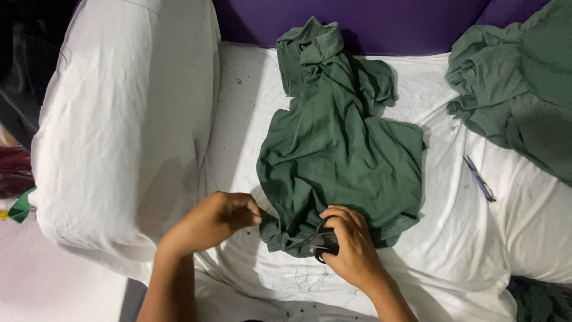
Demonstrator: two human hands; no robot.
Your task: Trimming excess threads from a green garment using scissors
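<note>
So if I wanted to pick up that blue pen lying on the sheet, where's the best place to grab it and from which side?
Pinch the pen around the middle of its barrel, coming straight down from above. It lies flat on the white sheet, angled, with bare cloth along both long sides, so fingers probably fit either side. The green pile sits apart beyond its upper end.

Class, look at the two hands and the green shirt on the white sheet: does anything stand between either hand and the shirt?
Nothing visible does. The left hand pinches the green shirt at its lower left edge. The right hand rests on the hem holding small scissors against the cloth. The pen lies off to the side.
</note>
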